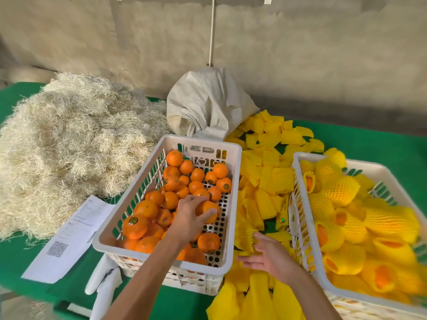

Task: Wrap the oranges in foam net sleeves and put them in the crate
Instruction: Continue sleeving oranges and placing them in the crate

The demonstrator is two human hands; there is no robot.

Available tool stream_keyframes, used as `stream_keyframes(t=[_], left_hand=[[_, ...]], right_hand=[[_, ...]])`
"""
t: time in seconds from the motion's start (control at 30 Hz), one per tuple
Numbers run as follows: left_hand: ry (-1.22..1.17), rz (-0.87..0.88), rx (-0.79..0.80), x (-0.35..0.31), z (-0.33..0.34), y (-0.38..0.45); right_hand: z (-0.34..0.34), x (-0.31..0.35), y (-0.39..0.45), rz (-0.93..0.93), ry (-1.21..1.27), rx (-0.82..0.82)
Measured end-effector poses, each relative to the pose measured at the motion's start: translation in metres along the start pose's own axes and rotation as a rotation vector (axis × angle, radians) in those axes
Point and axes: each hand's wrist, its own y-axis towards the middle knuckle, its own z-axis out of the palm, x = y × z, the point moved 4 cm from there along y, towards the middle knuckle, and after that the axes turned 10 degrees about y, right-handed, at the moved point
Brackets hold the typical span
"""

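Observation:
A white crate (233, 181) in the middle holds several bare oranges (135, 226). My left hand (188, 218) reaches into it and its fingers curl round one orange (208, 210). My right hand (269, 256) hovers with spread fingers over the pile of flat yellow foam net sleeves (265, 181) between the two crates, touching one sleeve (247, 239). A second white crate (300, 204) at the right holds several oranges wrapped in yellow sleeves (339, 190).
A large heap of pale straw (64, 144) fills the left of the green table (369, 139). A printed sheet with a QR code (69, 236) lies in front of it. A crumpled grey sack (208, 105) stands behind the middle crate. White cloth (104, 282) lies at the crate's near corner.

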Motion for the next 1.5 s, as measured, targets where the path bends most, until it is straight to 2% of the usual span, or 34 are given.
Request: stream_keyframes(t=[0.1,0.17,0.33,0.43,0.53,0.67,0.73,0.87,1.0,1.07,1.13,1.2,1.27,1.33,1.4,1.5], left_hand=[[-0.028,-0.046,-0.122,0.006,-0.001,0.003],[-0.08,-0.091,-0.181,0.012,-0.004,0.004],[-0.206,-0.118,-0.196,0.012,-0.006,0.005],[-0.282,-0.085,-0.181,-0.003,-0.012,0.004],[-0.432,-0.115,-0.066,-0.033,-0.019,-0.002],[-0.766,-0.106,0.251,-0.085,-0.017,-0.007],[-0.794,-0.048,0.295,-0.109,-0.016,-0.011],[-0.611,0.175,0.142,-0.139,-0.022,-0.011],[-0.562,0.331,0.196,-0.147,-0.027,-0.002],[-0.517,0.413,0.254,-0.152,-0.029,0.0],[-0.423,0.483,0.298,-0.159,-0.026,0.002],[-0.207,0.555,0.289,-0.162,-0.023,0.005],[0.097,0.672,0.204,-0.162,-0.023,0.007],[0.291,0.771,0.121,-0.163,-0.024,0.004],[0.372,0.802,0.102,-0.164,-0.023,0.004],[0.243,0.691,0.182,-0.165,-0.016,0.007]], right_hand=[[0.005,0.0,-0.003,-0.127,-0.385,0.003],[0.009,0.004,-0.008,-0.257,-0.662,-0.061],[0.018,0.033,-0.018,-0.411,-1.242,-0.336],[0.028,0.055,-0.026,-0.457,-1.43,-0.437],[0.038,0.08,-0.033,-0.526,-1.506,-0.468],[0.056,0.112,-0.05,-0.638,-1.575,-0.438],[0.062,0.123,-0.058,-0.683,-1.571,-0.4],[0.062,0.137,-0.066,-0.692,-1.523,-0.301],[0.057,0.143,-0.077,-0.637,-1.319,-0.058],[0.056,0.145,-0.085,-0.648,-1.218,-0.006],[0.056,0.143,-0.094,-0.678,-1.176,0.012],[0.055,0.138,-0.097,-0.673,-1.152,0.031],[0.052,0.137,-0.099,-0.686,-1.119,0.029],[0.047,0.139,-0.101,-0.686,-1.123,0.013],[0.044,0.141,-0.102,-0.667,-1.152,-0.005],[0.039,0.145,-0.103,-0.651,-1.234,-0.062]])
